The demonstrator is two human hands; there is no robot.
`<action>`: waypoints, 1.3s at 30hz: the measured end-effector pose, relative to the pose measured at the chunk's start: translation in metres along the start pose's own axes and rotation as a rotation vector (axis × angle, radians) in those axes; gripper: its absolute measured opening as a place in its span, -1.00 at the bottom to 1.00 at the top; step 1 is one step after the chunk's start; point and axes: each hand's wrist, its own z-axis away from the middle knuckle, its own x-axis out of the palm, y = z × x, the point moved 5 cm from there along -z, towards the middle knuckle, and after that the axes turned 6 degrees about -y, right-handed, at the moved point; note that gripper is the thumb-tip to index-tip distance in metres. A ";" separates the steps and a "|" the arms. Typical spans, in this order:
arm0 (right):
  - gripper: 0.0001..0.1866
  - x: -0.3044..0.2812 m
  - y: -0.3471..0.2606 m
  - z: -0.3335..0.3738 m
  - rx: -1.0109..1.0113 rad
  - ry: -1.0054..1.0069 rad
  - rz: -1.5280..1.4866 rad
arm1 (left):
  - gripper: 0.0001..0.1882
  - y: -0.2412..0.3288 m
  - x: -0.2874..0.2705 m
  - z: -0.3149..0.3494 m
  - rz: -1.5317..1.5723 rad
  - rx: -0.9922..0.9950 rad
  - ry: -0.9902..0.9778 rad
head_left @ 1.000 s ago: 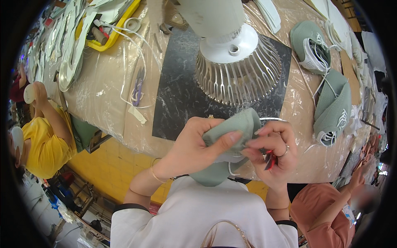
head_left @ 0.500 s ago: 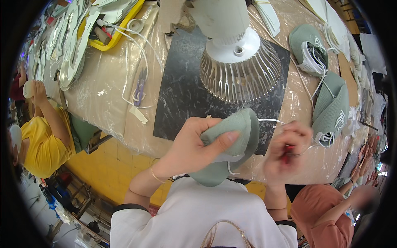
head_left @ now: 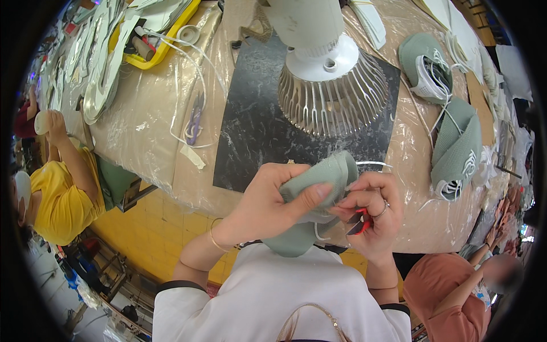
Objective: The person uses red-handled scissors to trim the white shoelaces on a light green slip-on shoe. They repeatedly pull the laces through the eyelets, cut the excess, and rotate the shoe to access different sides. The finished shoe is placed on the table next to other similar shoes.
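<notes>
Sage-green knit forms the shoe upper [head_left: 320, 172], which I see raised between both hands over the near edge of the worktop [head_left: 154, 114]. My left hand [head_left: 259, 199] has its grip closed around it, thumb flat on the outer face. My right hand [head_left: 373, 214] has its fingertips pinched at the upper's right edge, and its grip also keeps a red tool [head_left: 359, 222] against the palm; I can't tell whether any thread is between the fingers. I'd judge the work as partway: the piece is already shaped, but that edge is in hand and the upper not yet set down. Two laced green shoes [head_left: 419, 54] lie off to the right; whether they are finished, I can't tell. The held one looks curved and finely textured, with layered edges and a paler band beneath my thumb.
</notes>
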 end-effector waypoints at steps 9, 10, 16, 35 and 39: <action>-0.53 -0.014 -0.004 -0.002 0.101 0.027 -0.043 | -0.73 0.000 -0.004 0.005 0.098 -0.071 0.014; -0.47 -0.011 0.000 -0.003 0.187 0.006 -0.069 | -0.73 -0.001 -0.005 0.005 0.075 -0.073 0.006; -0.41 -0.006 0.006 -0.010 0.164 0.072 -0.275 | -0.74 0.003 -0.010 0.011 0.109 -0.021 -0.033; -0.60 -0.026 -0.035 -0.018 -0.060 -0.169 0.587 | -0.77 0.011 -0.002 0.016 0.059 0.003 -0.118; -0.56 -0.027 -0.037 -0.018 -0.079 -0.193 0.639 | -0.80 0.012 -0.002 0.017 0.004 0.017 -0.104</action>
